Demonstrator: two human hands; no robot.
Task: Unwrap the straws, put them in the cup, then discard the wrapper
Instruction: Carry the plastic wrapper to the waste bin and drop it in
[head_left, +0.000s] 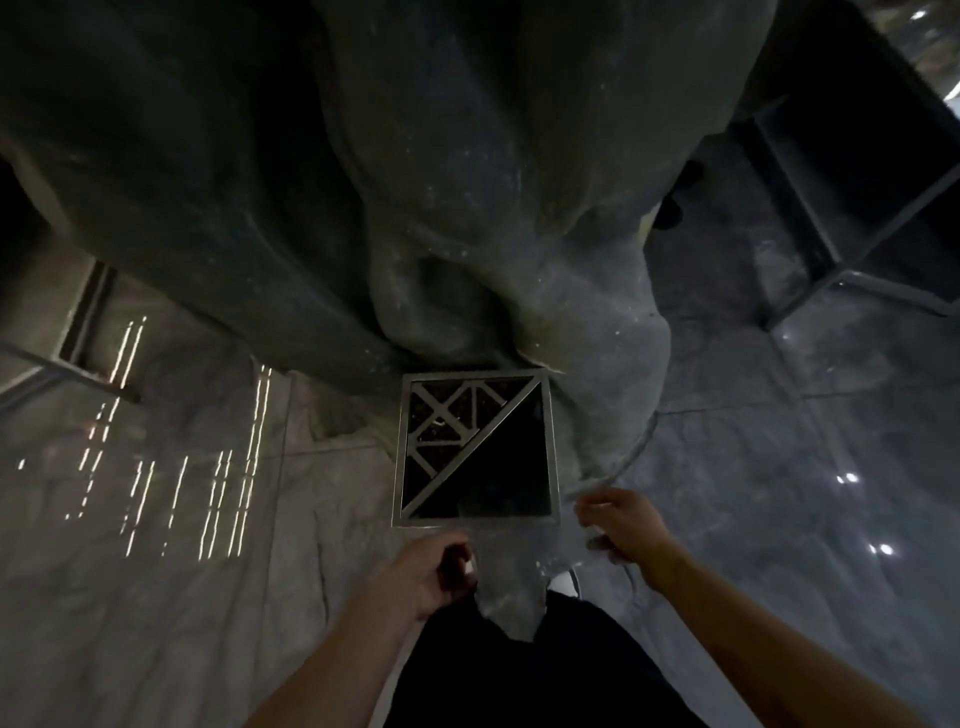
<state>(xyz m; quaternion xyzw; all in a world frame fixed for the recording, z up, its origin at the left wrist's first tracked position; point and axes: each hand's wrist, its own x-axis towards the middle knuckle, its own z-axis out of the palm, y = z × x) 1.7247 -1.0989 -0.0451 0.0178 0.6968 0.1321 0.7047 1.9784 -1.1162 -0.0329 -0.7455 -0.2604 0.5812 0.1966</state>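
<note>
The light is dim. My right hand (623, 527) is shut on a clear, crumpled plastic wrapper (631, 452), which arcs up and away from my fingers beside the right edge of a bin. The square metal-framed bin top (555, 441) lies just ahead of both hands; it has a dark triangular opening on the right and a metal lattice on the left. My left hand (436, 569) hovers below the bin's near edge with its fingers curled. A small pale spot shows at its fingertips, and I cannot make out what it is. No cup or straws are in view.
A large grey rock-like mass (363, 182) hangs over the far side of the bin. Glossy marble floor tiles (779, 493) spread to the left and right. A dark metal-framed structure (841, 208) stands at the upper right. My dark clothing fills the bottom centre.
</note>
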